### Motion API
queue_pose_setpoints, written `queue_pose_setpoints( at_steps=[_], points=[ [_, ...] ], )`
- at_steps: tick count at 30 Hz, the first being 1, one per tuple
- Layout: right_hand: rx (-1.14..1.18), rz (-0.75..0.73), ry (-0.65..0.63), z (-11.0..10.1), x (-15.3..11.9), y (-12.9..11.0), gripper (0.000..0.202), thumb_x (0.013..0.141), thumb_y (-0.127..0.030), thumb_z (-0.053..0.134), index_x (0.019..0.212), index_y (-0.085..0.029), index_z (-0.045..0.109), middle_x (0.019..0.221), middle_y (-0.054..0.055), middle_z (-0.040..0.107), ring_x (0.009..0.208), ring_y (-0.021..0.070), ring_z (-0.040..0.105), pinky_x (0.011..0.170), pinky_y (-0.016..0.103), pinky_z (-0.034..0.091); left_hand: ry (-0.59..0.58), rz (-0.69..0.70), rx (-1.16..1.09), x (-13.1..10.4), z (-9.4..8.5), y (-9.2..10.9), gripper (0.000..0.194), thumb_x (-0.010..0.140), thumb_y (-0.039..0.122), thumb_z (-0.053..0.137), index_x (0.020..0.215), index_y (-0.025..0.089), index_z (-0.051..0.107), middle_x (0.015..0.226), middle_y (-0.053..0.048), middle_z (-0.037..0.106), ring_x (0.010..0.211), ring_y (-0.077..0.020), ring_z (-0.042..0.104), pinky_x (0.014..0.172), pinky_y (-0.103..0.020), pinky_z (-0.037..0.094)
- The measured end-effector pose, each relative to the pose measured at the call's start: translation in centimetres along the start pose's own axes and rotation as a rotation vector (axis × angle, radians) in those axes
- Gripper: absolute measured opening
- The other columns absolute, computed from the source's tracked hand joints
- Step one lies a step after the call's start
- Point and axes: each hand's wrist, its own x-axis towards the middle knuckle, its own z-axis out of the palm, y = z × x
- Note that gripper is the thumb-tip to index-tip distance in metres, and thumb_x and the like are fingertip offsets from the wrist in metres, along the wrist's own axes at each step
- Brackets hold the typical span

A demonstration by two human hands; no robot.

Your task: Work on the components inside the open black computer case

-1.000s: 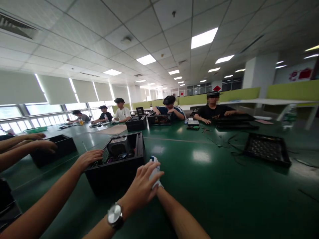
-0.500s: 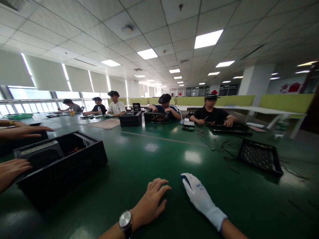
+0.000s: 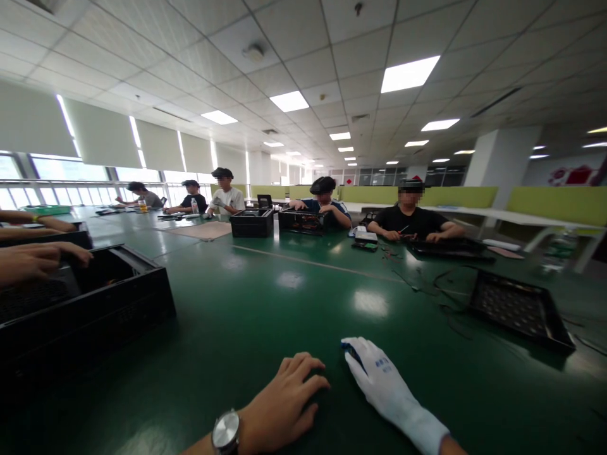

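My left hand (image 3: 287, 399) is bare, with a round-faced wristwatch (image 3: 226, 431) on the wrist. Its fingers are spread and slightly bent over the green table (image 3: 265, 303), with nothing held. Beside it on the right, my right hand (image 3: 382, 378) wears a white knit glove with blue on the palm side and fingertips. A gap shows between its thumb and fingers, and no object is visible there. Both hands are low at the table's near side; whether they touch the surface I cannot tell.
A black computer case (image 3: 137, 303) stands at left, with a neighbour's hand (image 3: 33, 262) over it. At right lies a black perforated tray (image 3: 519, 309), with loose cables (image 3: 446, 284) beside it. Across the table, people work at another black case (image 3: 303, 222) and a dark panel (image 3: 450, 248).
The view has shifted slightly. The left case appears farther left and the tray farther right. The neighbour's hand now reaches over the case's opening. My hands keep nearly the same pose.
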Motion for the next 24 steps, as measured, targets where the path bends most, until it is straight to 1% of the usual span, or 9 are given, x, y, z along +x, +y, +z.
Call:
queue_pose_setpoints(
  at_steps=[5,10,15,20,24],
  points=[
    [0.069,-0.039,0.053,0.18,0.09,0.05,0.046,0.092,-0.042,0.049,0.128,-0.023,0.069,0.134,0.011,0.067,0.131,0.0333,0.056,0.116,0.053,0.038,-0.005,0.007,0.000,-0.07,0.21,-0.23,0.041,0.092,0.016,0.057,0.131,0.029,0.052,0.145,-0.005,0.050,0.135,-0.0265,0.042,0.112,-0.049,0.039],
    [0.046,0.010,0.010,0.48,0.11,0.42,0.053,0.093,-0.047,0.046,0.135,-0.021,0.064,0.140,0.013,0.062,0.136,0.0342,0.052,0.117,0.054,0.035,-0.016,0.007,0.005,-0.14,0.28,-0.10,0.039,0.093,0.016,0.056,0.130,0.028,0.053,0.142,-0.005,0.052,0.133,-0.0257,0.044,0.111,-0.048,0.038],
    [0.056,-0.072,0.031,0.22,-0.15,0.31,0.052,0.092,-0.041,0.044,0.136,-0.020,0.063,0.138,0.012,0.064,0.135,0.0313,0.053,0.118,0.051,0.036,0.002,0.055,0.000,-0.17,0.32,-0.12,0.041,0.092,0.016,0.056,0.131,0.029,0.053,0.140,-0.004,0.054,0.133,-0.0247,0.044,0.111,-0.045,0.038],
    [0.068,-0.061,0.045,-0.20,-0.37,-0.17,0.056,0.094,-0.039,0.039,0.141,-0.014,0.057,0.141,0.016,0.060,0.137,0.0305,0.052,0.118,0.050,0.036,0.008,0.093,0.004,-0.25,0.25,0.01,0.038,0.093,0.016,0.055,0.129,0.027,0.053,0.135,-0.005,0.058,0.129,-0.0239,0.046,0.108,-0.042,0.038],
    [0.047,-0.086,0.052,0.16,-0.27,0.13,0.056,0.093,-0.038,0.041,0.139,-0.012,0.059,0.140,0.017,0.061,0.135,0.0313,0.053,0.118,0.051,0.037,0.009,0.099,0.017,-0.32,0.23,0.15,0.035,0.095,0.017,0.054,0.128,0.027,0.054,0.132,-0.005,0.060,0.125,-0.0229,0.049,0.106,-0.040,0.038]
  ],
)
